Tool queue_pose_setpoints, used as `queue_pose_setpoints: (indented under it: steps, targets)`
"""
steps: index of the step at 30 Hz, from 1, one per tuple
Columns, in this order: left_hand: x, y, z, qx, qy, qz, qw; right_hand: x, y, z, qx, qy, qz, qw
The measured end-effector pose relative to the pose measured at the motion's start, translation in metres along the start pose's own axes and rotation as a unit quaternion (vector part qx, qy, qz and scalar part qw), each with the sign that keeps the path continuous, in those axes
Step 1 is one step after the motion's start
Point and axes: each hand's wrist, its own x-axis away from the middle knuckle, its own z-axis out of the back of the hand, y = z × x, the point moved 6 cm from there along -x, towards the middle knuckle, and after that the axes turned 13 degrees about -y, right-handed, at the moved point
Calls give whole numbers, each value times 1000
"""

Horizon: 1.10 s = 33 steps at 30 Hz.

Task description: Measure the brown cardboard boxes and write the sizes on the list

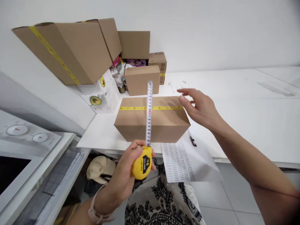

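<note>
Left hand (126, 167) grips rounded tape measure (140, 164), right hand (200, 106) loosely parted near cardboard box (166, 118).

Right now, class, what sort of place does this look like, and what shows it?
Probably a packing corner: a taped cardboard box stands on a white table, the left hand holds a yellow tape measure, and a printed sheet overhangs the table's edge.
</note>
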Motion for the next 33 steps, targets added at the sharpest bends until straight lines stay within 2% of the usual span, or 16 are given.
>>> queue_pose_setpoints:
  steps: [3, 7, 10, 14, 23, 29, 33]
  targets:
    - [-18, -13, -7, 25, 4, 34, 999, -26, -15, 1, 4, -5, 85, 996]
    - [-27, -10, -13, 48, 15, 38, 998, -58, -21, -26, 5, -96, 150, 984]
    - [-26, -5, -19, 55, 14, 59, 997, -74, -14, -47, -14, -152, 163, 975]
    - [-29, 4, -22, 46, 18, 73, 996, -86, -2, -60, -48, -189, 136, 971]
    - [-40, 18, -21, 42, 7, 73, 996, -94, 11, -68, -80, -249, 30, 965]
    - [-29, 18, -26, 26, 0, 108, 994, -87, 6, -65, -103, -283, 14, 954]
    - [-30, 19, -28, 33, -14, 74, 997, -86, 4, -64, -104, -286, 6, 953]
